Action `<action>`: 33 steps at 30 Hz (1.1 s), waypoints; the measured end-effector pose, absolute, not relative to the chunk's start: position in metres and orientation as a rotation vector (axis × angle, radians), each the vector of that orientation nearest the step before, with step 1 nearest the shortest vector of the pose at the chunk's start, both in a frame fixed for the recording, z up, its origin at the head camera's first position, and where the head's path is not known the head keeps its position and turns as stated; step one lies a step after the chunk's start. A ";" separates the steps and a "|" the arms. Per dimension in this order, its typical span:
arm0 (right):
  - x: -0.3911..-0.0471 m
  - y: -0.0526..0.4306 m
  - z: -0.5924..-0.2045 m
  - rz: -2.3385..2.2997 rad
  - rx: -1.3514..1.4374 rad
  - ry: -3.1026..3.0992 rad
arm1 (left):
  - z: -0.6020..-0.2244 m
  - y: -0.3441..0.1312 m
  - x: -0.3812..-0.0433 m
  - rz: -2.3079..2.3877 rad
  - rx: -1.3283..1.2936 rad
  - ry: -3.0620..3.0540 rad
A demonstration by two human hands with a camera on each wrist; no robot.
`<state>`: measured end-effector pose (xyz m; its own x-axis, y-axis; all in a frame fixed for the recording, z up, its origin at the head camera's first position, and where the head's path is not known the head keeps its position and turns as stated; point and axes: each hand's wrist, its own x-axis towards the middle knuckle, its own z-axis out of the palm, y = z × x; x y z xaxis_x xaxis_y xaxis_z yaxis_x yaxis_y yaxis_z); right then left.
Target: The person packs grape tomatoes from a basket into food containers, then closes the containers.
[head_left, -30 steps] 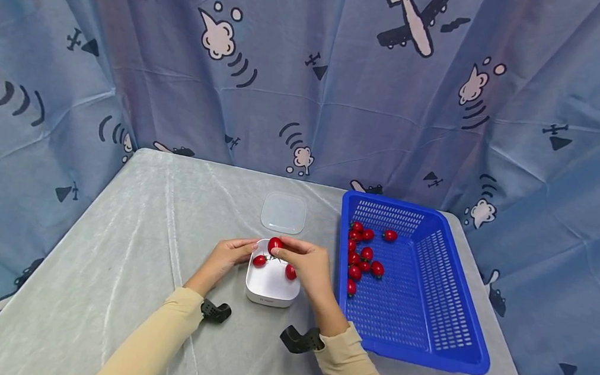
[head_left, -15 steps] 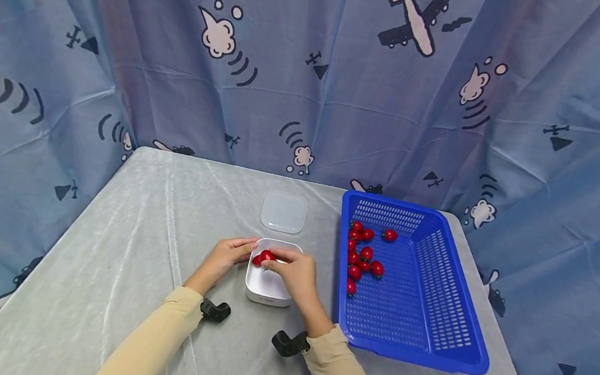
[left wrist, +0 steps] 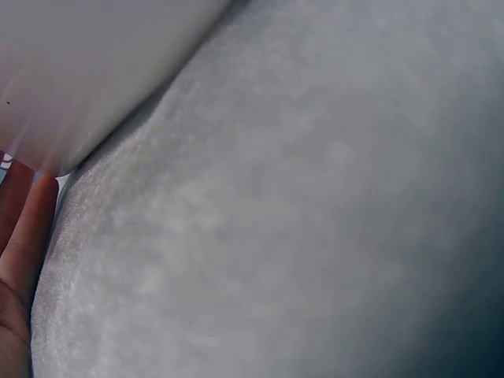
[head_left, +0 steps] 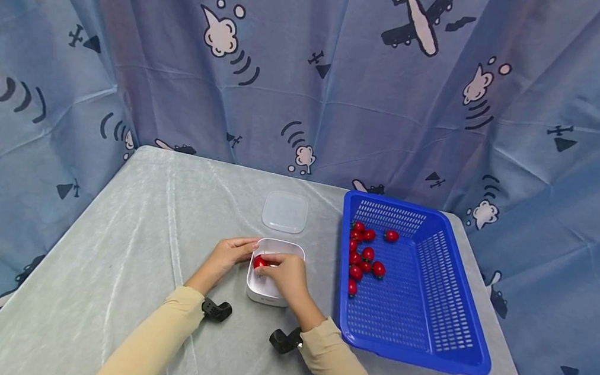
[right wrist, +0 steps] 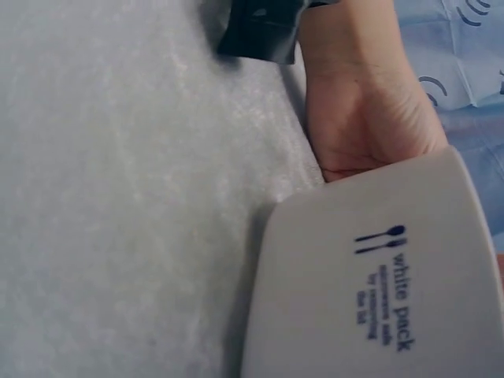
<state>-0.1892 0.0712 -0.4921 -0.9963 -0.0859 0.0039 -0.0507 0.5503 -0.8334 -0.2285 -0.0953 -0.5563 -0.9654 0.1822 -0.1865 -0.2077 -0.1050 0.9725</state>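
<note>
A small white square box stands on the cloth-covered table, its printed side showing in the right wrist view. My right hand reaches into it from the right, thumb and fingers pinching a red cherry tomato near the left wall. That hand hides much of the inside, including any other tomatoes there. At the box's left side my left hand touches the wall near the far corner. Two straight fingers of it meet the box in the left wrist view.
A blue slotted basket stands to the right, with several cherry tomatoes along its left side. Behind the box lies a translucent square lid. A patterned blue curtain hangs behind the table.
My right hand has lowered the tomato from above the box's far rim into the box, toward the left wall. The left hand has stayed in place.
</note>
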 end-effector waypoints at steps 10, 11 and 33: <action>-0.191 0.070 -0.495 -1.446 -0.146 2.714 | -0.555 -0.095 -0.230 2.159 -0.025 1.901; -0.192 0.070 -0.496 -1.441 -0.144 2.712 | -0.554 -0.095 -0.230 2.160 -0.028 1.901; -0.196 0.094 -0.414 -1.785 0.028 2.542 | -0.554 -0.094 -0.228 2.127 -0.058 1.929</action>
<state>-0.1960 0.0940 -0.4144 -0.9992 -0.0058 -0.0393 0.0350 0.3399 -0.9398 -0.2283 -0.0943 -0.5544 -0.9632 0.1701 -0.2082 -0.2237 -0.0778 0.9715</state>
